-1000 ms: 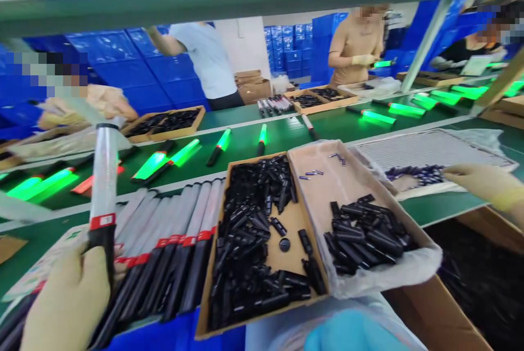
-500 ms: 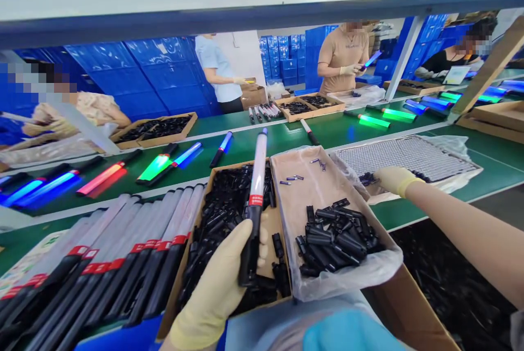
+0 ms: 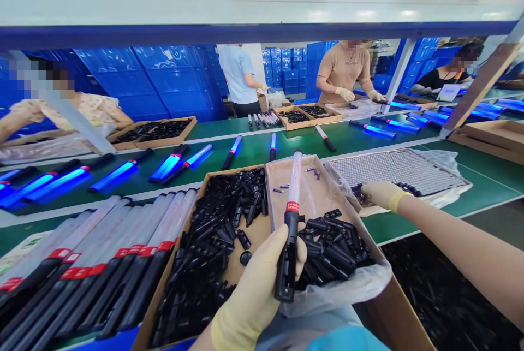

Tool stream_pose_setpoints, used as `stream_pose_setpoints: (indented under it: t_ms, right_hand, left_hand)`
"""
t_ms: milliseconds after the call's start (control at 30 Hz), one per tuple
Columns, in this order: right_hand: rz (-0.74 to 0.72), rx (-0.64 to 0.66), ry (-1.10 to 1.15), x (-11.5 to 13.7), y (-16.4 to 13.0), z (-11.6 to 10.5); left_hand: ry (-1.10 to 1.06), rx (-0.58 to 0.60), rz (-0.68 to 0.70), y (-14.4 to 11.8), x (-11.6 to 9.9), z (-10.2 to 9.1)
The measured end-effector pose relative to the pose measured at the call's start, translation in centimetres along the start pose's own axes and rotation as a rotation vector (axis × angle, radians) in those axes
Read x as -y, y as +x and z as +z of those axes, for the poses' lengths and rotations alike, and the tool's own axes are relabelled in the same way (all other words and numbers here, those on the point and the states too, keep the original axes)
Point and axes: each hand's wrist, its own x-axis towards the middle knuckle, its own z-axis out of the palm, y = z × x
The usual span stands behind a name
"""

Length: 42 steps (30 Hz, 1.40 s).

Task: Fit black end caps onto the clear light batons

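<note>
Light wand with black handle, red band and frosted white tube (image 3: 290,225): held upright, tilted slightly, above the cardboard trays in front of the person. The left hand (image 3: 262,285), in a cream rubber glove, was clenched around the black handle, thumb across the front.

Plastic-lined cardboard tray (image 3: 313,198): directly behind the wand, holding a heap of short black cylindrical parts (image 3: 335,244) at its near end and a few small loose pieces at the far end.

Open cardboard box of black plastic parts (image 3: 213,242): just left of the lined tray, touching it.

Row of unlit wands with black handles and red bands (image 3: 102,253): lying side by side, left of the box.

White gridded tray on clear plastic (image 3: 397,168): right of the lined tray. The right hand (image 3: 380,195), also gloved, rested at its near left corner with fingers curled over small dark pieces; whether it gripped any could not be told.

Green conveyor belt (image 3: 254,149): beyond the trays, carrying wands lit blue (image 3: 118,173).

Other persons stood or sat at the far side of the belt.
</note>
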Motion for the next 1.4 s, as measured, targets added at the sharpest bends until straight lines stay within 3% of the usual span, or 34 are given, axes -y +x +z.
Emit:
stream_pose_setpoints:
  t_ms: [100, 200, 367, 433, 533, 633, 800, 933, 1033, 1167, 1300, 1400]
  right_hand:
    - [0.041, 0.006, 0.011, 0.2, 0.0, -0.3]
    - [0.060, -0.081, 0.059, -0.2, -0.6, -0.7]
    - [0.054, -0.258, 0.178, -0.2, -4.5, -1.5]
    - [-0.049, -0.332, 0.320, 1.7, -7.4, -1.5]
    - [-0.336, -0.455, 0.629, 6.6, -12.3, -1.3]
    - [-0.528, -0.558, 0.712, 11.6, -15.9, -1.4]
    - [-0.634, -0.672, 0.696, 15.8, -16.5, -1.6]
    - [-0.544, -0.764, 0.903, 17.5, -15.7, -0.9]
    - [-0.463, -0.725, 1.240, 18.1, -15.8, -0.4]
    - [-0.455, -0.552, 1.620, 17.2, -16.4, -1.3]
    - [-0.577, -0.341, 1.403, 16.4, -17.0, -3.3]
    - [-0.619, -0.324, 1.200, 17.8, -16.9, -3.9]
  left_hand:
    - [-0.049, -0.011, -0.011, -0.6, 0.4, 0.3]
    - [-0.097, -0.026, -0.004, -1.0, 0.8, 0.2]
    - [-0.143, -0.022, -0.026, -0.7, 1.2, -0.1]
    - [-0.147, -0.025, -0.008, -0.5, 1.4, 0.0]
    - [-0.151, -0.006, 0.051, -0.2, 2.0, 0.7]
    - [-0.162, 0.022, 0.093, -0.3, 2.4, 1.3]
    - [-0.170, 0.036, 0.122, -1.1, 2.0, 1.1]
    - [-0.168, 0.084, 0.104, -1.8, 1.5, 0.3]
    - [-0.159, 0.105, 0.112, -1.9, 1.6, -0.2]
    - [-0.186, 0.075, 0.129, -1.3, 2.1, -0.8]
    - [-0.269, -0.003, 0.083, -0.9, 2.2, -0.9]
    - [-0.326, -0.091, 0.109, -0.9, 2.0, -0.5]
